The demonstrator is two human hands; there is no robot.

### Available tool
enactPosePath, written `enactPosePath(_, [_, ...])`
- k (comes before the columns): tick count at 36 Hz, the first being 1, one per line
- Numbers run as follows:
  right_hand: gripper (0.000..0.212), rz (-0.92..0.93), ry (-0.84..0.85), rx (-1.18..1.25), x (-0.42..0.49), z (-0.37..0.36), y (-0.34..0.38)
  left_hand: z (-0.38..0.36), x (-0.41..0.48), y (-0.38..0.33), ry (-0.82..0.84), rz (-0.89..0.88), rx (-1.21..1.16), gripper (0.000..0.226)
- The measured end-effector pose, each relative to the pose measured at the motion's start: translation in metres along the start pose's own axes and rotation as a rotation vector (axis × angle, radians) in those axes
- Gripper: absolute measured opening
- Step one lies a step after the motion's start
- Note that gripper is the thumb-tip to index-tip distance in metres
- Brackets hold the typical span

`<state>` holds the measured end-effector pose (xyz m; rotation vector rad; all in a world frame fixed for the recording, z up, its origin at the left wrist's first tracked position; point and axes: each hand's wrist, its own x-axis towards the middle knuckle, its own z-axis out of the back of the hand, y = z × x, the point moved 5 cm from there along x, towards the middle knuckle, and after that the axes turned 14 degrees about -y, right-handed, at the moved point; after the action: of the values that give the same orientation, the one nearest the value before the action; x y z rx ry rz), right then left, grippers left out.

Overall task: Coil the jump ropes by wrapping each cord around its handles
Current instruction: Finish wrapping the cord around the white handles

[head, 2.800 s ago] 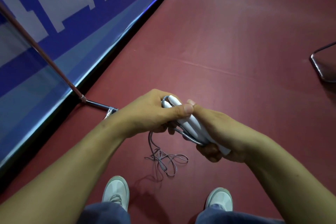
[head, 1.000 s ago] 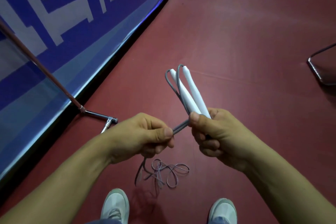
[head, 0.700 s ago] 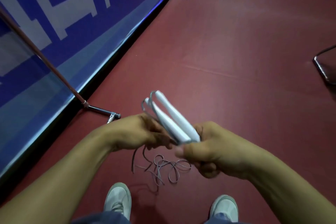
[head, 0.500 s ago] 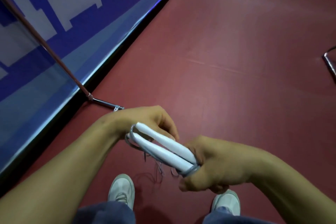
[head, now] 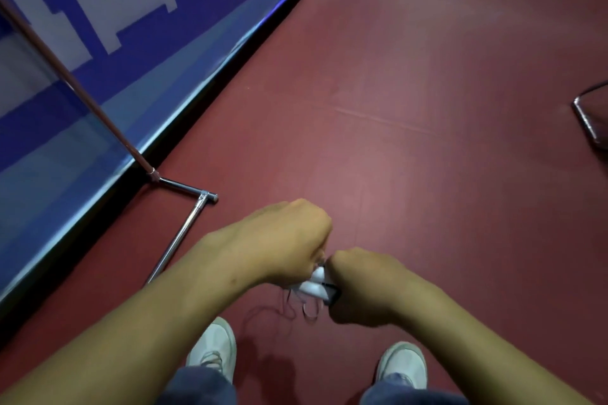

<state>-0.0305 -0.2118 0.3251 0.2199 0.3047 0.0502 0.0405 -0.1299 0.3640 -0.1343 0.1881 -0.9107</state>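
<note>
Over the dark red floor (head: 427, 108) at six o'clock, the right hand (head: 362, 286) clamps its grip round the stiff, light white plastic handles (head: 314, 284), the left hand (head: 279, 240) pinching the limp, tangle-prone thin grey cord (head: 289, 301) in a curled grip, best taken close beside them.

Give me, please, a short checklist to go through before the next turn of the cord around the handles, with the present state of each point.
1. Handles held together: ok. The right hand grips the white handles.
2. Left hand holds the cord: cannot tell; its fingers are hidden.
3. Cord fully wrapped: not ok. Loose loops lie on the floor below the hands.
4. Loops free of the feet: ok, it seems. They lie between the left shoe and the right shoe.
5. Cord away from the metal stand foot: ok, they are apart.
</note>
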Motion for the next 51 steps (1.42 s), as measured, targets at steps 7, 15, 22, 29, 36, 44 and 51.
enactPosePath(7, [0.041,-0.172,-0.192,0.245,0.009,0.014,-0.023,0.010,-0.006,0.000,-0.196,0.030,-0.353,0.009])
enactPosePath(15, [0.026,-0.451,-0.256,0.716,0.004,0.030,-0.049,0.018,-0.010,-0.014,-0.196,0.076,-0.602,0.019])
enactPosePath(22, [0.018,-0.498,-0.302,0.683,0.000,0.037,-0.061,0.020,-0.010,-0.005,-0.249,0.247,-0.782,0.022])
enactPosePath(29, [0.026,-0.434,-0.528,0.501,-0.003,0.052,-0.064,0.006,-0.009,0.003,-0.111,0.585,-1.230,0.025])
enactPosePath(36, [0.030,-0.327,-0.612,0.535,-0.010,0.063,-0.057,0.005,-0.008,-0.002,-0.067,0.556,-1.300,0.022])
enactPosePath(44, [0.028,-0.372,-0.542,0.519,-0.006,0.061,-0.057,0.015,-0.010,-0.011,-0.086,0.427,-1.164,0.015])
enactPosePath(51, [0.031,-0.361,-0.497,0.557,-0.001,0.049,-0.059,0.014,-0.013,-0.016,-0.085,0.377,-1.157,0.016])
